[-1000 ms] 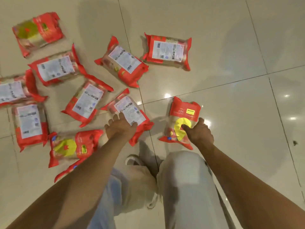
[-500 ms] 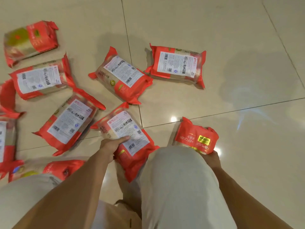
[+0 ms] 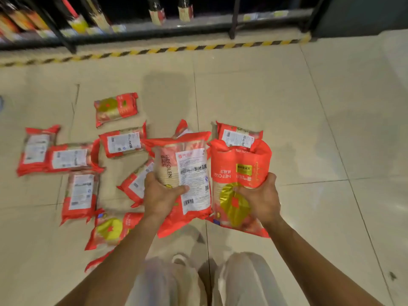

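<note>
My left hand (image 3: 160, 195) grips a red noodle packet (image 3: 189, 173) with its white label side up, held above the floor. Beside it, my right hand (image 3: 261, 198) grips a second red packet (image 3: 239, 171) with its yellow-and-gold front facing me. The two packets are side by side, nearly touching, lifted at about knee height. Several more of the same red packets (image 3: 80, 193) lie scattered on the tiled floor to the left and behind the held ones.
A dark shelf (image 3: 154, 25) with bottles and price tags runs along the top, edged by a yellow-black hazard strip (image 3: 198, 48). My light trouser legs (image 3: 242, 281) show at the bottom. Bare beige tiles (image 3: 331, 129) spread to the right.
Both hands have lifted their packets off the floor and brought them together. My view has risen, so the shelf now shows at the top.
</note>
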Demonstrator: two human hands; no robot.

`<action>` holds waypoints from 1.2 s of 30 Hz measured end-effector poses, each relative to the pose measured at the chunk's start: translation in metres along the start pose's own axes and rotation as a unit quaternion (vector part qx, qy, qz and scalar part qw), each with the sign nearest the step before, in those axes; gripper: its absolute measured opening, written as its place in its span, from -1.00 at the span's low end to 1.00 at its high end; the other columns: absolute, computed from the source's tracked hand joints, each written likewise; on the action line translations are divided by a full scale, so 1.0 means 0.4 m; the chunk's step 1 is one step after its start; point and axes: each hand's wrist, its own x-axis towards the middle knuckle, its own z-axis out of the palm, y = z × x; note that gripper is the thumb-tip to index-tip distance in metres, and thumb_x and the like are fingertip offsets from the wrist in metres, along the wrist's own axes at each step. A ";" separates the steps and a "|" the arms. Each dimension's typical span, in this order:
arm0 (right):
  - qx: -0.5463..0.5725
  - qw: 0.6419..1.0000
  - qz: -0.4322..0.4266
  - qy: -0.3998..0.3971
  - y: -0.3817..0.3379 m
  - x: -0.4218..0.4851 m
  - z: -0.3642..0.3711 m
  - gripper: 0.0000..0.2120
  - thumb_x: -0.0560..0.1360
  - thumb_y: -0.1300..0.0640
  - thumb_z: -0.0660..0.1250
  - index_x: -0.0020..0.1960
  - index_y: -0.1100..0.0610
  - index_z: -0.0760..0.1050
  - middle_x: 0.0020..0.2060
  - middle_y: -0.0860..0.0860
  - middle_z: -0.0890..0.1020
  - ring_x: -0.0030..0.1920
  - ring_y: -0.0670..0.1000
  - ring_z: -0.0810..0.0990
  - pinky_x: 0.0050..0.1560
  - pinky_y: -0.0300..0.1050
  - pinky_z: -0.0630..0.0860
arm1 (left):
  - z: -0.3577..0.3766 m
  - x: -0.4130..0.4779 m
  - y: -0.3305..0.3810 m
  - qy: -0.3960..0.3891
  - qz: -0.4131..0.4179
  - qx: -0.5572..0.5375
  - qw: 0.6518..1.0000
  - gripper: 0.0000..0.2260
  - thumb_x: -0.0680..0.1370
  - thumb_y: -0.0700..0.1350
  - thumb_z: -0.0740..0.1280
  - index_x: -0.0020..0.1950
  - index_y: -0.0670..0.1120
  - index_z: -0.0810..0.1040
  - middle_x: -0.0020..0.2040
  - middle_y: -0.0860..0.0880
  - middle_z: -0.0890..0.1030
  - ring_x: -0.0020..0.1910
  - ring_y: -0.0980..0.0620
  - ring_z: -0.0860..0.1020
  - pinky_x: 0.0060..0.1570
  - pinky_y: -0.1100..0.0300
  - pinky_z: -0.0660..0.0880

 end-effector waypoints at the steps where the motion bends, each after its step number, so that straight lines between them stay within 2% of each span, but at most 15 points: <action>1: -0.008 1.000 -0.004 -0.022 -0.107 -0.058 -0.038 -0.23 0.21 -0.15 0.68 0.20 -0.09 0.26 0.07 -0.12 0.60 0.02 0.03 0.62 0.13 0.12 0.56 | -0.081 -0.053 0.098 0.004 0.002 -0.006 1.000 -0.33 0.20 -0.15 0.74 0.12 -0.08 0.40 -0.02 0.04 0.59 -0.10 0.07 0.60 -0.14 0.19 0.54; 2: -0.006 1.000 -0.005 -0.004 -0.115 -0.078 -0.039 -0.22 0.20 -0.16 0.67 0.23 -0.09 0.26 0.07 -0.13 0.61 0.01 0.03 0.63 0.13 0.13 0.56 | -0.091 -0.078 0.111 0.022 0.009 0.009 1.000 -0.32 0.20 -0.15 0.74 0.14 -0.07 0.39 -0.01 0.04 0.58 -0.09 0.06 0.59 -0.14 0.19 0.51; 4: -0.007 0.998 -0.050 -0.029 -0.377 -0.217 -0.138 -0.23 0.21 -0.15 0.66 0.23 -0.11 0.27 0.03 -0.14 0.61 -0.01 0.06 0.63 0.12 0.13 0.56 | -0.289 -0.186 0.324 0.044 0.033 -0.017 0.998 -0.28 0.19 -0.13 0.74 0.18 -0.04 0.39 0.03 0.02 0.60 -0.03 0.02 0.61 -0.06 0.07 0.55; 5: -0.005 0.999 -0.050 -0.017 -0.380 -0.238 -0.144 -0.24 0.20 -0.15 0.66 0.21 -0.15 0.26 0.01 -0.16 0.60 -0.01 0.06 0.63 0.12 0.12 0.56 | -0.300 -0.205 0.323 0.057 0.031 -0.020 0.998 -0.27 0.18 -0.14 0.75 0.19 -0.03 0.39 0.03 0.04 0.62 -0.02 0.02 0.63 -0.05 0.05 0.55; 7: 0.004 0.993 -0.108 -0.040 -0.633 -0.364 -0.227 -0.26 0.18 -0.14 0.67 0.18 -0.21 0.28 -0.03 -0.21 0.60 -0.02 0.05 0.64 0.11 0.09 0.56 | -0.499 -0.310 0.526 0.102 0.046 -0.051 0.992 -0.29 0.18 -0.19 0.74 0.18 -0.07 0.40 -0.01 0.06 0.63 -0.04 0.04 0.64 -0.09 0.05 0.55; 8: 0.002 0.994 -0.103 -0.033 -0.626 -0.375 -0.236 -0.26 0.17 -0.13 0.67 0.19 -0.21 0.30 -0.04 -0.22 0.61 -0.01 0.03 0.64 0.10 0.08 0.57 | -0.502 -0.339 0.532 0.112 0.033 -0.050 0.992 -0.31 0.19 -0.20 0.73 0.16 -0.09 0.41 -0.02 0.03 0.64 -0.06 0.02 0.65 -0.12 0.04 0.56; 10: 0.009 0.983 -0.172 -0.071 -0.824 -0.508 -0.302 -0.26 0.15 -0.15 0.65 0.20 -0.22 0.32 -0.04 -0.22 0.63 -0.02 0.00 0.65 0.08 0.07 0.58 | -0.666 -0.466 0.674 0.172 0.060 -0.077 0.980 -0.35 0.20 -0.20 0.73 0.12 -0.09 0.41 -0.04 -0.02 0.64 -0.09 -0.04 0.65 -0.13 0.00 0.57; 12: 0.017 0.972 -0.222 -0.077 -0.913 -0.578 -0.330 -0.28 0.17 -0.17 0.62 0.19 -0.23 0.31 -0.03 -0.23 0.63 -0.04 -0.03 0.65 0.04 0.04 0.58 | -0.740 -0.545 0.744 0.218 0.078 -0.082 0.969 -0.36 0.21 -0.20 0.73 0.11 -0.11 0.40 -0.03 -0.05 0.62 -0.08 -0.06 0.63 -0.13 -0.01 0.56; 16: 0.016 0.945 -0.313 -0.097 -1.107 -0.743 -0.366 -0.32 0.19 -0.19 0.61 0.16 -0.15 0.32 0.02 -0.17 0.62 -0.01 0.02 0.64 -0.03 -0.01 0.51 | -0.924 -0.690 0.856 0.304 0.115 -0.104 0.940 -0.32 0.19 -0.12 0.74 0.14 -0.05 0.40 0.04 -0.03 0.63 -0.02 -0.07 0.63 0.00 -0.11 0.59; 18: 0.016 0.930 -0.350 -0.111 -1.175 -0.831 -0.374 -0.33 0.20 -0.19 0.62 0.14 -0.16 0.31 0.04 -0.16 0.61 0.03 0.05 0.63 -0.05 -0.02 0.48 | -1.008 -0.764 0.875 0.344 0.126 -0.117 0.923 -0.30 0.14 -0.04 0.73 0.12 0.00 0.39 0.04 0.00 0.64 -0.02 -0.06 0.65 0.00 -0.13 0.60; 22: 0.026 0.894 -0.422 -0.147 -1.267 -0.988 -0.373 -0.24 0.20 -0.16 0.63 0.27 -0.14 0.30 0.08 -0.14 0.58 0.13 0.07 0.61 0.04 0.02 0.51 | -1.136 -0.908 0.881 0.416 0.137 -0.140 0.888 -0.40 0.23 -0.16 0.71 0.07 -0.01 0.39 -0.03 0.04 0.62 -0.05 -0.04 0.64 -0.07 -0.03 0.56; 24: 0.028 0.878 -0.447 -0.169 -1.285 -1.064 -0.358 -0.21 0.20 -0.15 0.64 0.30 -0.12 0.32 0.10 -0.14 0.59 0.13 0.05 0.61 0.02 0.01 0.50 | -1.184 -0.977 0.852 0.446 0.133 -0.155 0.871 -0.39 0.22 -0.14 0.72 0.07 0.02 0.41 -0.01 0.05 0.63 -0.04 -0.03 0.64 -0.02 -0.08 0.59; 27: 0.028 0.850 -0.479 -0.217 -1.287 -1.178 -0.322 -0.26 0.16 -0.15 0.65 0.19 -0.18 0.30 0.00 -0.19 0.60 0.02 0.02 0.63 0.00 0.03 0.53 | -1.252 -1.091 0.795 0.487 0.119 -0.171 0.848 -0.36 0.17 -0.06 0.72 0.08 0.09 0.41 0.03 0.04 0.65 -0.02 -0.02 0.66 0.04 -0.22 0.61; 32: 0.035 0.802 -0.518 -0.296 -1.260 -1.372 -0.229 -0.27 0.01 -0.34 0.47 0.10 -0.21 0.31 -0.05 -0.18 0.64 -0.01 0.05 0.66 0.02 0.09 0.58 | -1.352 -1.278 0.700 0.573 0.092 -0.170 0.796 -0.28 0.02 0.16 0.61 0.10 0.08 0.43 0.03 0.07 0.65 -0.02 -0.01 0.65 0.05 -0.20 0.59; 36: 0.025 0.764 -0.537 -0.358 -1.230 -1.540 -0.155 -0.17 -0.01 -0.37 0.49 0.20 -0.16 0.35 0.03 -0.17 0.65 0.02 0.04 0.66 0.05 0.09 0.58 | -1.428 -1.421 0.603 0.625 0.063 -0.180 0.757 -0.34 0.05 0.09 0.64 0.05 0.09 0.43 0.00 0.06 0.64 -0.06 0.01 0.65 0.01 -0.17 0.60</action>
